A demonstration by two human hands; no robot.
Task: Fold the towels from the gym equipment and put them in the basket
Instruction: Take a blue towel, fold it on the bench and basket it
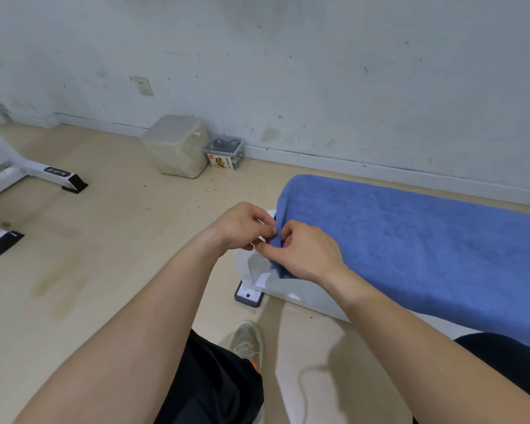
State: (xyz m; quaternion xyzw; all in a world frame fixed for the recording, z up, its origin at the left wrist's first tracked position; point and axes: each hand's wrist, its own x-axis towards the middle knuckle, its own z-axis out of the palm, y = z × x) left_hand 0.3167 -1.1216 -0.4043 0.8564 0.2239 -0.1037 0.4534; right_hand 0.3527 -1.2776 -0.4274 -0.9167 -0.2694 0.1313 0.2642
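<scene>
**Q:** Forearms fill the bottom of frame, black shorts under them. Grips?
**A:** Left grip and right grip touch at centre. Both pinch the blue towel at its left corner edge, fingers curled on the cloth.
**Q:** Towel where?
**A:** Draped over the worktop, right half of frame, hanging down the front.
**Q:** Rest?
**A:** Shoe lower centre. Beige bin and clear box side by side at the wall, upper centre.

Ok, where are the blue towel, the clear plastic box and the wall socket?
blue towel (410, 240), head view, middle of its draped top.
clear plastic box (225, 144), head view, its lid.
wall socket (143, 86), head view, centre of its plate.
</scene>
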